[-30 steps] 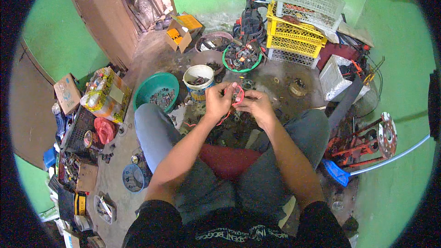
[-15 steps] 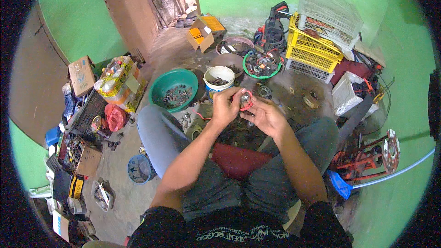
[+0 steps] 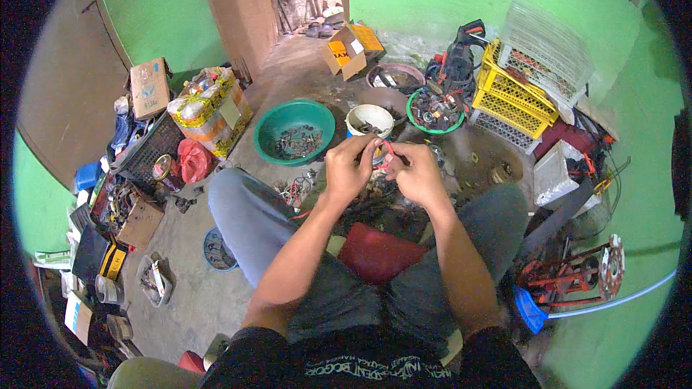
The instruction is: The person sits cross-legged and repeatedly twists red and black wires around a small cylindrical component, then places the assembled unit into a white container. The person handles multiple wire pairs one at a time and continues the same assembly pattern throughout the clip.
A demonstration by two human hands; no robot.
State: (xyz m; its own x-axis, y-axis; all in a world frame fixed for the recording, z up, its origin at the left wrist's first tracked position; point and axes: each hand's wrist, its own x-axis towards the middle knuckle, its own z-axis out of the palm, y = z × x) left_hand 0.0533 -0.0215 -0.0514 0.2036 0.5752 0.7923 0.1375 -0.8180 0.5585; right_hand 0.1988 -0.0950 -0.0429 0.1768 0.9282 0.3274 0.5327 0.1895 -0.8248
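wire (image 3: pixel 388 148), red and thin, is held up between two hands near the middle of the scene. the left hand (image 3: pixel 349 168) pinches it from the left between thumb and fingertips; the right hand (image 3: pixel 419 176) meets it from the right, fingers bent, thumb and forefinger pinching it too. the fingertips come very close together; whether they touch, i cannot tell, nor what else they may hide. a red strand (image 3: pixel 301 215) shows to the left of the left hand and nearer; i cannot tell if it joins the wire.

just beyond the hands stands a white bucket (image 3: pixel 362 114) with dark bits inside. left of it is a green basin (image 3: pixel 272 121), small dark parts lying in its bottom. right of the bucket and slightly farther, a basket (image 3: pixel 432 131) with a bright green rim is heaped with parts. at the far right, yellow crates (image 3: pixel 508 107) are stacked, a pale crate (image 3: pixel 546 49) tilted on top. an open carton (image 3: pixel 353 68) lies far off, left of the basket.

on the left, a red bag (image 3: pixel 194 161) rests beside a dark crate (image 3: pixel 148 150); nearer, a blue bowl (image 3: pixel 209 240) stands on the floor (image 3: pixel 193 304). on the right, a blue broom (image 3: pixel 529 310) is just beside a red frame (image 3: pixel 559 278).
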